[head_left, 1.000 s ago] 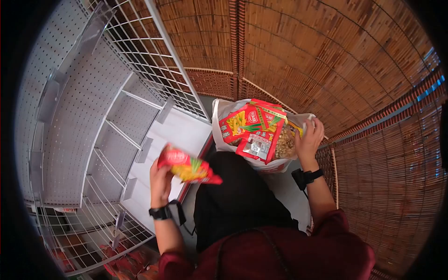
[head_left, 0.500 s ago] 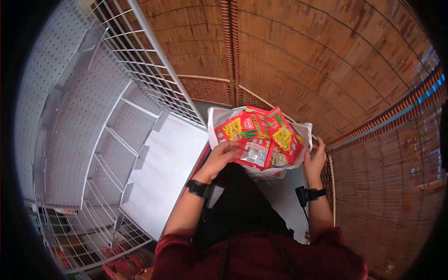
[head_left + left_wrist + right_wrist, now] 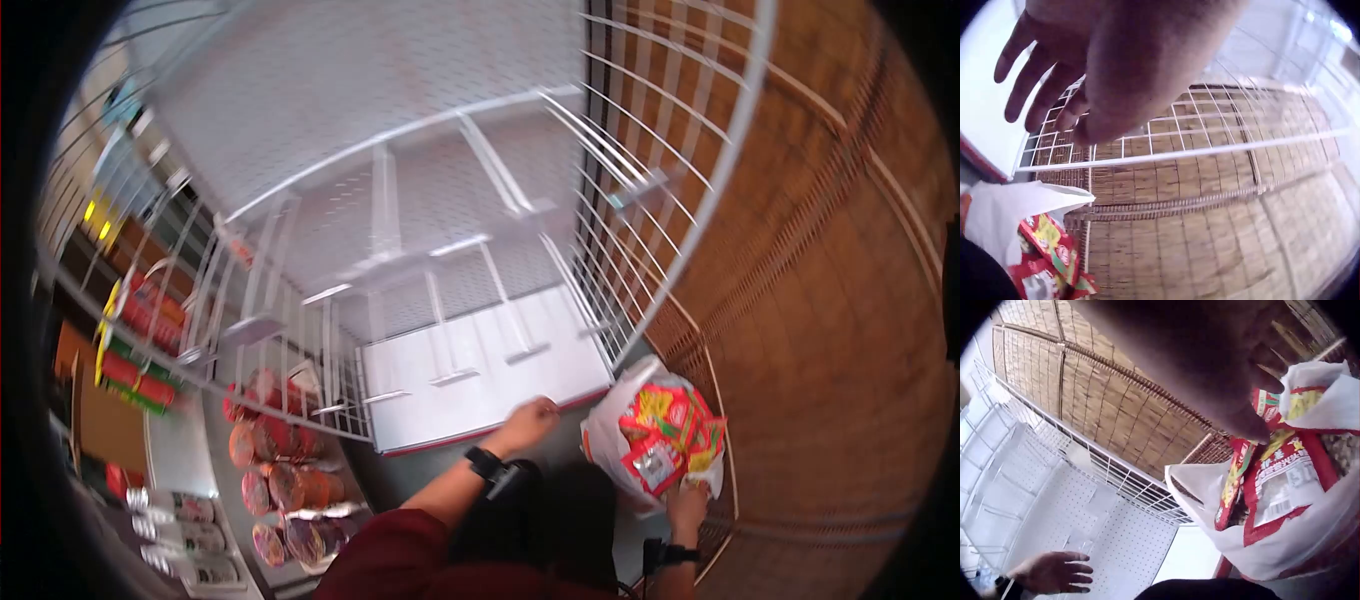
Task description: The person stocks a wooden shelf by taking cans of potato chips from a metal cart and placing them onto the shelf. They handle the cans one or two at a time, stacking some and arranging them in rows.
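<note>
In the head view a white plastic bag (image 3: 603,437) full of red and yellow snack packets (image 3: 668,425) stands on the floor at the right. My right hand (image 3: 688,507) is at the bag's near right edge; in the right wrist view its thumb and fingers curl at the bag's rim (image 3: 1317,374), gripping it. The left hand (image 3: 528,424) hangs in front of the bottom shelf (image 3: 480,385), left of the bag, holding nothing. In the left wrist view that hand's fingers (image 3: 1041,87) are loosely extended.
White wire side panels (image 3: 690,225) flank the rack. Dividers (image 3: 497,165) stand on its upper shelves. At the left are tubs of packaged food (image 3: 305,488), white-capped bottles (image 3: 190,538) and red packs (image 3: 150,315). A woven screen (image 3: 840,330) runs along the right.
The head view has turned left towards the rack. My left hand has moved off the packets to beside the shelf; the packet it carried earlier is out of it. The right hand stays by the bag.
</note>
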